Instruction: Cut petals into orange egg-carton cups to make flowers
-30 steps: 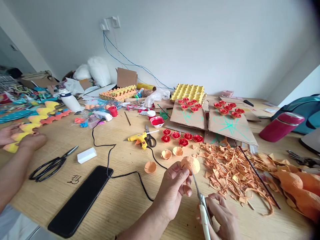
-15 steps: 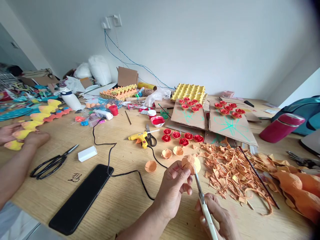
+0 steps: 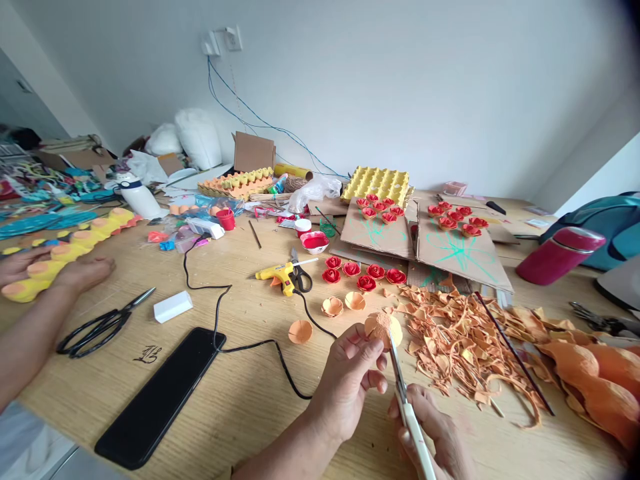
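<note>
Between the thumb and fingers of my left hand [image 3: 349, 380] is an orange egg-carton cup [image 3: 379, 327], cut into petals, with its bumpy base facing me. My right hand [image 3: 431, 433] grips white-handled scissors [image 3: 411, 417], whose blades reach up to the cup's edge. Just beyond lie loose orange cups [image 3: 301, 331] with petal edges. Behind them sit several red paper roses [image 3: 367, 284]. A heap of orange carton scraps [image 3: 465, 340] spreads to the right of my hands.
A yellow glue gun [image 3: 277, 275], a black phone [image 3: 163, 397] and black scissors [image 3: 107, 329] lie left, with a cable running between. Cardboard pieces [image 3: 457, 257] hold more roses. A red bottle [image 3: 560, 255] lies right. At far left, another person's hands [image 3: 83, 272] hold a yellow carton strip [image 3: 75, 250].
The other person's hands and the yellow carton strip have shifted and tilted. My own hands, the cup and the scissors stay almost where they were.
</note>
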### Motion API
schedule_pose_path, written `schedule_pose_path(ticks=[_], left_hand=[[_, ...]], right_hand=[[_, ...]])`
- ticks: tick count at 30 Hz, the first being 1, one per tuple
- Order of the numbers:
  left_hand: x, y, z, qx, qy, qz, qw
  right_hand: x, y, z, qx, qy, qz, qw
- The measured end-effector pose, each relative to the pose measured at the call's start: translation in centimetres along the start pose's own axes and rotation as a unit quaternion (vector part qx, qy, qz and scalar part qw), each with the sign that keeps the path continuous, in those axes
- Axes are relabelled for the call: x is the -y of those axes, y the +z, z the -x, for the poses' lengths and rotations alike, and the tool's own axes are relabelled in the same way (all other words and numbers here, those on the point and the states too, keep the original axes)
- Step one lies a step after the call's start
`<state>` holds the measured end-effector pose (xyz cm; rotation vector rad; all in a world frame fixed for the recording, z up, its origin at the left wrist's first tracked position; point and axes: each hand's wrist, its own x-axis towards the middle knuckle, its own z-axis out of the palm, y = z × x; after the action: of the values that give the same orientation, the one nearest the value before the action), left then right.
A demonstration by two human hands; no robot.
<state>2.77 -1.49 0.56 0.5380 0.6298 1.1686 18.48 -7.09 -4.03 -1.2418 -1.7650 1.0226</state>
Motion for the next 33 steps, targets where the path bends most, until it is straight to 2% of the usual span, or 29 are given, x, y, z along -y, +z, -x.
schedule_pose_path(ticks=[13,21,26,33], left_hand=[[0.1,0.0,0.0,-0.011,-0.010,0.010,1.000],[0.1,-0.1,0.0,0.009,-0.027,0.040,0.999],[0.2,-0.2,-0.1,0.039,-0.036,0.046,0.998],[0.2,-0.2,-0.1,0.021,-0.030,0.027,0.999]], right_hand=[[0.4,0.0,0.0,-0.015,-0.005,0.031,0.999],[-0.3,0.0,-0.1,-0.022,-0.075,0.136,0.988],[-1.1,0.1,-0.1,-0.040,-0.114,0.154,0.981],[-0.5,-0.2,0.0,-0.027,-0.083,0.128,0.988]])
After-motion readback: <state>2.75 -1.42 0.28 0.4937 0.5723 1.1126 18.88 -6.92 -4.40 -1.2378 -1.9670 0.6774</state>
